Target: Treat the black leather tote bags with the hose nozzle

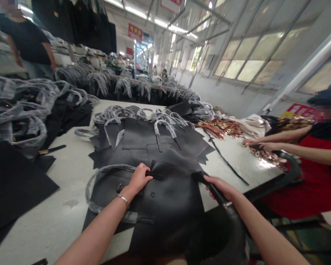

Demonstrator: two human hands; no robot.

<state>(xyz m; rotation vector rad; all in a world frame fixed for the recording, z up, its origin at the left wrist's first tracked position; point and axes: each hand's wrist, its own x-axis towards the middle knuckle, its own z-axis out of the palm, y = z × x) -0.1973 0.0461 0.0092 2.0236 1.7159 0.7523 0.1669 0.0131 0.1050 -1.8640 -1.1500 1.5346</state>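
My left hand, with a bracelet at the wrist, is closed around a narrow black strap end over a black leather panel. A wrapped handle loops out to the left of that hand and back down across the panel's left side. My right hand has its fingers wrapped round a black strap at the panel's right edge. Beyond both hands, more black panels with plastic-wrapped handles lie in an overlapping stack.
The pale table carries black pieces at the left and brown-and-gold straps at the back right. A person in a red apron works at the right with both hands on gold chains. Another person stands at the far left.
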